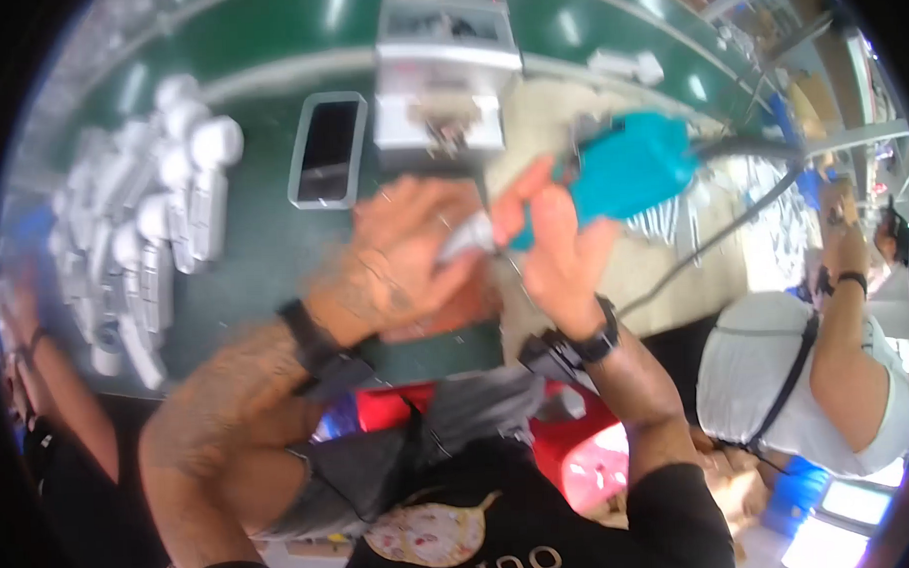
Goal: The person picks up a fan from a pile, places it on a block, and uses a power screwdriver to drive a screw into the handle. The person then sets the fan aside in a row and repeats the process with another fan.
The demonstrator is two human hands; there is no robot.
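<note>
Although blur softens the hands, their pose is readable: both forearms reach up from the lower edge across the near side of the workbench (264, 281) and converge at its middle. The left hand (398, 246) lies palm down, wrist bent inward, knuckles to the far side. The right hand (565, 250) stands more upright, fingers directed up and to the left.

The left thumb and fingers are drawn together on a small whitish piece (463, 239), which sits between the two hands above a brownish pad (416, 330). The right fingers are closed on the left end of a teal tool (636, 167); their exact contact is too blurred to tell. A dark cable (723, 237) leaves the tool's right end and loops down toward the right wrist.

Beyond the left hand, near it, lies a phone-like device (328, 150); a white box (441, 119) stands just to that device's right. A heap of white parts (142, 230) bounds the left side, with a strip of green surface between it and the left forearm. The bench's near edge passes beneath both wrists.
</note>
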